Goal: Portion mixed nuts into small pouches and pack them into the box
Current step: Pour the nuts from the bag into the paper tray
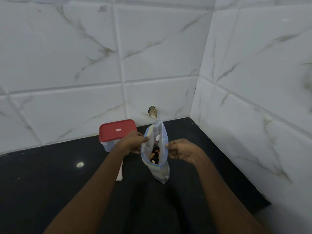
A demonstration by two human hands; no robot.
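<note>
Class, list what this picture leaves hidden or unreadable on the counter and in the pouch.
All in the head view:
- Box contents: the red lid covers them; the left hand hides one corner.
- Lid label: too small to read.
- White item: the left forearm covers most.
- Nuts in the pouch: blurred, uncountable.

Home kitchen corner, black stone counter point(50, 174), white marble-look wall tiles point(67, 56), red-lidded plastic food box point(116, 134)

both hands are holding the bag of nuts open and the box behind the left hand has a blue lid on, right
No: the head view shows the lid is red, not blue. Otherwise right: the left hand and right hand hold the bag of nuts open, with the box behind the left one.
</note>
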